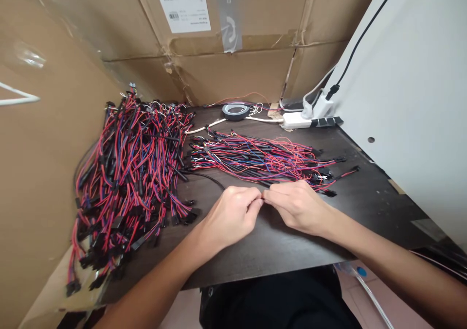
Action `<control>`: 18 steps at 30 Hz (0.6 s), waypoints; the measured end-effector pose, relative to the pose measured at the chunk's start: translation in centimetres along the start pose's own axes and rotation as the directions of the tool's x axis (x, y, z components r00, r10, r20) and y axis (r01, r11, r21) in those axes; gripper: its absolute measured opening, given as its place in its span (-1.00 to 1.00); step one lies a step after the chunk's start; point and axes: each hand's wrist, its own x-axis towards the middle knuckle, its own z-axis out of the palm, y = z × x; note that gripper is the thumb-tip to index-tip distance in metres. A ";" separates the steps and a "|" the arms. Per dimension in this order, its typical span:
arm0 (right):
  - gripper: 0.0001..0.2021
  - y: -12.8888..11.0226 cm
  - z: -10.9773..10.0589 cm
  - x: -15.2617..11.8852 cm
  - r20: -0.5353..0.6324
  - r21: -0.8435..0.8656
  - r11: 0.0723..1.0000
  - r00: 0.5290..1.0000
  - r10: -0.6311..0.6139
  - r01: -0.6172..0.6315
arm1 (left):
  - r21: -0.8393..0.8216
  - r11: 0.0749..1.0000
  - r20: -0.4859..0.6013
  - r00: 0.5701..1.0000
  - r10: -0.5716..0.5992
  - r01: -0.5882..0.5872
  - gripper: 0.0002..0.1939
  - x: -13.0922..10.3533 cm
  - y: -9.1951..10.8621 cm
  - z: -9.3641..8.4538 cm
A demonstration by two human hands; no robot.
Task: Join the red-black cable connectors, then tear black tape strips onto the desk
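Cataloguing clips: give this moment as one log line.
left hand: pinched; right hand: pinched, meeting left; anything held: unclear; smaller wire bundle: beyond hands; larger wire pile: left side

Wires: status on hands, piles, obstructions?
Left hand, right hand pinched close together; grip contents unclear. Smaller wire pile just beyond them. Larger wire pile at left. Power strip at back, apart from hands.

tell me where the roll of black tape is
In the head view, the roll of black tape lies near the back of the dark table, left of the white power strip and behind the smaller pile of wires.
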 end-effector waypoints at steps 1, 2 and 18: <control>-0.70 -0.1 0.0 0.0 0.004 0.002 1.000 1.000 0.006 -0.006 | 0.011 1.000 0.002 1.000 0.004 -0.005 -0.78 0.0 0.0 0.0; -0.70 -0.1 0.1 0.0 0.006 0.004 1.000 1.000 0.015 -0.015 | 0.023 1.000 0.004 1.000 0.007 -0.007 -0.78 -0.1 0.0 0.0; -0.63 1.7 -6.9 -6.9 0.154 0.001 0.960 0.948 0.277 -0.281 | 0.086 0.990 -0.005 0.993 0.114 -0.113 -0.81 0.0 -1.4 -3.2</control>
